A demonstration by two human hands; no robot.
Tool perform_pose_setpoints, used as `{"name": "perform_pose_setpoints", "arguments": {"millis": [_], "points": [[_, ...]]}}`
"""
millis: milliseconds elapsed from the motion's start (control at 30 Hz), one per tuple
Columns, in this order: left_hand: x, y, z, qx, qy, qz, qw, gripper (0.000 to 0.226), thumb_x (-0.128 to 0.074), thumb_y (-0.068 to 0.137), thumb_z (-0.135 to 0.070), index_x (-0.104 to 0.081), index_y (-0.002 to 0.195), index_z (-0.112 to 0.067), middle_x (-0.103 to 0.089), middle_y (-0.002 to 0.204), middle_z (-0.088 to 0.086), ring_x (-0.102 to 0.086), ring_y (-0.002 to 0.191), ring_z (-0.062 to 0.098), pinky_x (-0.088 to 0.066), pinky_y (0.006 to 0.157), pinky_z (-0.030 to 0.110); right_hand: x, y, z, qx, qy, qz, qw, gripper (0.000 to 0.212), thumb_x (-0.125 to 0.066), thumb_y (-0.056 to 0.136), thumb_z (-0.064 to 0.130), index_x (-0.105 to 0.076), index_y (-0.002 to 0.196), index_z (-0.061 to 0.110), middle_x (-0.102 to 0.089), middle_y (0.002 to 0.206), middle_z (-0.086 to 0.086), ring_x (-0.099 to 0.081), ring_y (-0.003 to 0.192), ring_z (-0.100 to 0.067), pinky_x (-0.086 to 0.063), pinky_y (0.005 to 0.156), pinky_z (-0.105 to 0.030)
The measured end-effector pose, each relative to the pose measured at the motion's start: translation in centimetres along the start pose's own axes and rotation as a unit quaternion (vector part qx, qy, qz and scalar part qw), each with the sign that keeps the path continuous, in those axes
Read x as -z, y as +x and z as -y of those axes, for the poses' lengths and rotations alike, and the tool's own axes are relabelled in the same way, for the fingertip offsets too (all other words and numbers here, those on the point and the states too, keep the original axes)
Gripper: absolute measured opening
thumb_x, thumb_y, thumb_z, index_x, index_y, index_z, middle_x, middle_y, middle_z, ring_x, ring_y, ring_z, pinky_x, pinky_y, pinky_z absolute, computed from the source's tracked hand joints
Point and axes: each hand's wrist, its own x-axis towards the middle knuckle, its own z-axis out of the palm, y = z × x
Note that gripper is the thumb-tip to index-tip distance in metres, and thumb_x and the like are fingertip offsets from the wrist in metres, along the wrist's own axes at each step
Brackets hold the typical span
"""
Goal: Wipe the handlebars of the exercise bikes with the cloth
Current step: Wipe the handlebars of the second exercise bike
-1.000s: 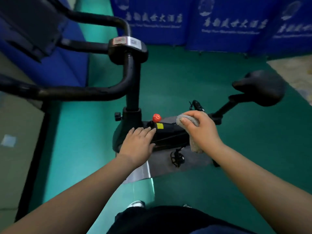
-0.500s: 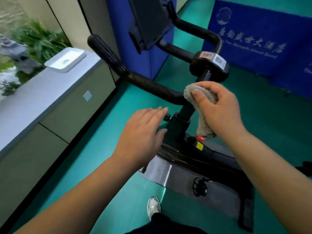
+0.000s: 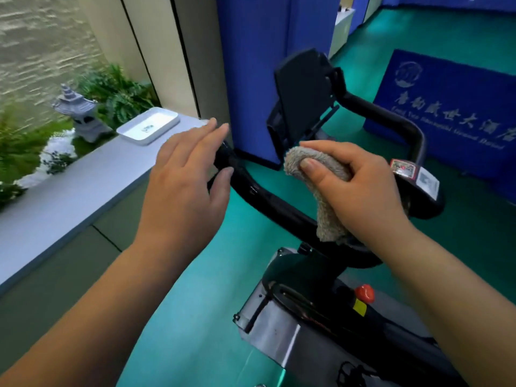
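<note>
A black exercise bike stands in front of me, its curved handlebar running from left to centre and a second bar looping behind. My right hand grips a grey-beige fluffy cloth just above the near handlebar, beside the stem cap with its sticker. My left hand hovers with straight fingers over the left end of the handlebar, covering its tip. A black console rises behind the bars.
A grey ledge with a white tray runs along the left, by a window with plants and a stone lantern. Blue partitions stand behind on the green floor. The bike's frame with a red knob is lower right.
My view has lifted from the bike frame to the handlebars. Both hands rose: the right carried the cloth up to the handlebar, the left reached out over the bar's left end.
</note>
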Motion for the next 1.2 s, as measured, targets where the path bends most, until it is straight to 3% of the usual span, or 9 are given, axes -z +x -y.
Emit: {"name": "perform_pose_setpoints", "arguments": {"millis": [167,267,367,467,700,867,967,1200], "points": [[0.6,1.1,1.8,0.083,0.001,-0.001,0.997,0.048,-0.054,0.093,-0.019,-0.045,0.140,-0.016,-0.051,0.137,0.003,-0.037,0.125,0.016,-0.019,0.104,0.015,-3.2,3.3,0.9,0.085,-0.011,0.057,0.995,0.025,-0.071,0.085,0.025,-0.070,0.111,0.026,-0.066,0.106,0.009,-0.061,0.098,0.001,-0.044,0.087,-0.012],[0.5,1.2,2.1,0.130,-0.003,-0.003,0.991,0.043,-0.050,0.095,-0.020,-0.048,0.138,-0.020,-0.053,0.135,-0.001,-0.039,0.124,0.013,-0.021,0.098,0.013,-5.3,5.1,1.5,0.174,-0.034,0.045,0.983,0.027,-0.073,0.083,0.024,-0.072,0.110,0.018,-0.067,0.103,0.005,-0.062,0.097,-0.005,-0.047,0.090,-0.020],[0.3,1.5,2.0,0.162,0.000,-0.011,0.987,0.039,-0.049,0.095,-0.017,-0.054,0.133,-0.021,-0.058,0.130,-0.003,-0.043,0.119,0.014,-0.021,0.090,0.010,-7.5,7.7,2.2,0.272,-0.054,0.029,0.960,0.025,-0.073,0.082,0.022,-0.072,0.104,0.010,-0.068,0.098,-0.003,-0.061,0.094,-0.015,-0.046,0.087,-0.023],[-0.1,1.7,1.6,0.177,0.008,-0.007,0.984,0.036,-0.047,0.095,-0.015,-0.058,0.128,-0.025,-0.061,0.125,-0.003,-0.047,0.115,0.016,-0.023,0.083,0.010,-8.7,9.0,1.6,0.311,-0.091,0.070,0.944,0.021,-0.073,0.080,0.021,-0.069,0.096,0.008,-0.064,0.093,-0.008,-0.058,0.089,-0.021,-0.044,0.080,-0.026],[-0.5,1.7,1.3,0.202,0.007,-0.006,0.979,0.041,-0.046,0.094,-0.011,-0.055,0.131,-0.026,-0.061,0.126,-0.006,-0.049,0.118,0.015,-0.025,0.088,0.012,-6.8,6.0,-2.1,0.274,-0.092,0.111,0.951,0.017,-0.073,0.079,0.022,-0.067,0.089,0.009,-0.055,0.085,0.000,-0.047,0.079,-0.007,-0.035,0.075,-0.009],[-0.1,2.9,1.6,0.177,-0.003,0.006,0.984,0.041,-0.043,0.093,-0.010,-0.060,0.124,-0.032,-0.065,0.117,-0.009,-0.053,0.108,0.015,-0.032,0.083,0.021,-9.1,8.5,0.5,0.277,-0.072,0.071,0.956,0.016,-0.070,0.083,0.018,-0.067,0.092,0.006,-0.060,0.090,-0.008,-0.049,0.085,-0.012,-0.036,0.076,-0.014],[0.3,3.4,2.1,0.162,-0.004,-0.001,0.987,0.043,-0.039,0.087,-0.015,-0.065,0.119,-0.030,-0.068,0.111,-0.007,-0.058,0.103,0.018,-0.037,0.082,0.024,-8.7,7.5,0.0,0.267,-0.080,0.073,0.958,0.014,-0.070,0.083,0.016,-0.065,0.091,0.006,-0.055,0.088,-0.002,-0.049,0.083,-0.012,-0.035,0.077,-0.011],[0.1,3.5,2.4,0.155,-0.029,-0.021,0.987,0.040,-0.046,0.083,-0.011,-0.069,0.114,-0.022,-0.071,0.106,-0.002,-0.063,0.098,0.022,-0.043,0.085,0.028,-7.5,4.2,-0.7,0.113,-0.029,0.078,0.990,0.015,-0.066,0.085,0.013,-0.068,0.095,0.024,-0.062,0.093,0.013,-0.057,0.089,0.001,-0.037,0.079,-0.003]]}}
